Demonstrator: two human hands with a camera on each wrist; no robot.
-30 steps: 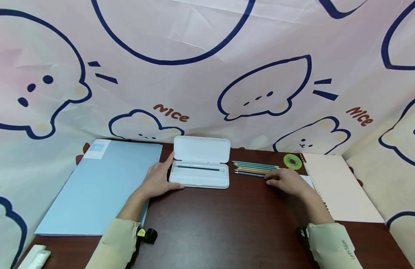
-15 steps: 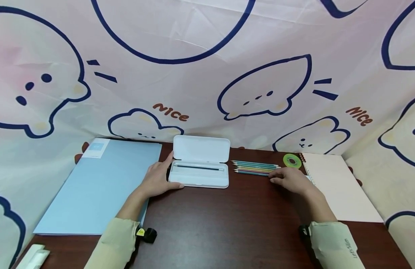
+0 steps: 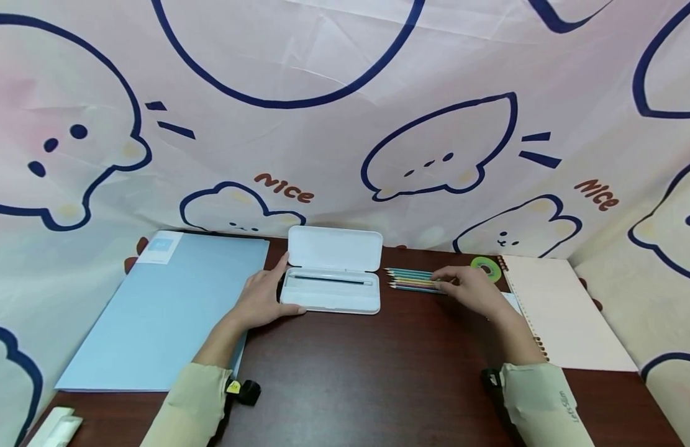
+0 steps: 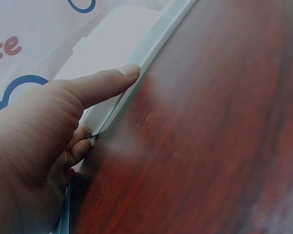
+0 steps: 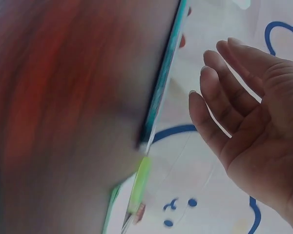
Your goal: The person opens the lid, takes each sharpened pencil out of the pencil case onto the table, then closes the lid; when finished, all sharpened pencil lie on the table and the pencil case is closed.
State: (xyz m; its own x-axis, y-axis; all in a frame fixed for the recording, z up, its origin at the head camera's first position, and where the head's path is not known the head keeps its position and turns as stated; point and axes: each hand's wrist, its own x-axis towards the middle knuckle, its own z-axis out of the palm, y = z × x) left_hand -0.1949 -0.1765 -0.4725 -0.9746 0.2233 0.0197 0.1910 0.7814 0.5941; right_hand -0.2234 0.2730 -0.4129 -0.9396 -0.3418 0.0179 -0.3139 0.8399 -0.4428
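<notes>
A white pencil case [image 3: 330, 300] lies with its lid up, a dark pencil [image 3: 333, 280] inside it. My left hand [image 3: 261, 298] holds its left end. The thumb [image 4: 107, 85] lies along the front edge and the index finger reaches toward the back corner. To the right of the case, several colored pencils [image 3: 408, 279] lie side by side, tips pointing left. My right hand [image 3: 473, 288] hovers at their right ends, which it partly hides. In the right wrist view its fingers [image 5: 212, 83] are loosely bent with nothing between them, beside a teal pencil [image 5: 163, 73].
A blue folder [image 3: 171, 310] lies on the left of the dark wooden table [image 3: 367, 385]. Behind the right hand sits a green ring-shaped roll [image 3: 494, 267], with a spiral sketchbook [image 3: 568, 310] further right. White wrapped packets [image 3: 56, 428] lie at the front left.
My right hand first slid slightly right along the pencils' near side. It then moved left and farther back over their right ends. The left hand and the case have stayed put.
</notes>
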